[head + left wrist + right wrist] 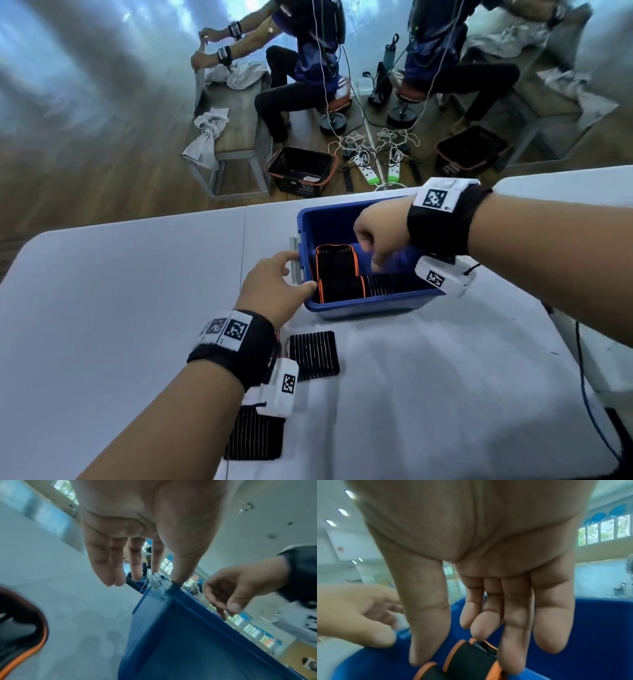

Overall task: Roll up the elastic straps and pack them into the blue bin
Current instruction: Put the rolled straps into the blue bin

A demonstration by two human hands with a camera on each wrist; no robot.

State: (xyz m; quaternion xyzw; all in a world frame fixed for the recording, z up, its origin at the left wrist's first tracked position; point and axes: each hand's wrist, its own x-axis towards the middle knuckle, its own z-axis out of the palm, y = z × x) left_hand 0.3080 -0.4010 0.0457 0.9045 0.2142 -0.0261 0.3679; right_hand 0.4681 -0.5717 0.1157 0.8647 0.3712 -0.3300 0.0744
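The blue bin (370, 306) stands on the white table, mid-right. Inside lie two rolled black straps with orange edges, one farther (337, 262) and one nearer (342, 289); the right wrist view shows both rolled straps (467, 660) below my fingers. My left hand (303, 270) touches the bin's left rim with its thumb (178, 580), fingers straight by the grey latch. My right hand (371, 255) hangs over the bin, fingers loose and holding nothing. A flat black strap (315, 354) lies on the table under my left wrist, with another dark ribbed piece (255, 435) nearer me.
The table's far edge runs just behind the bin. On the floor beyond are a black basket with an orange rim (299, 171), power strips (370, 168) and a bench with towels (219, 130). Two people sit there. A blue cable (589, 394) hangs at the right.
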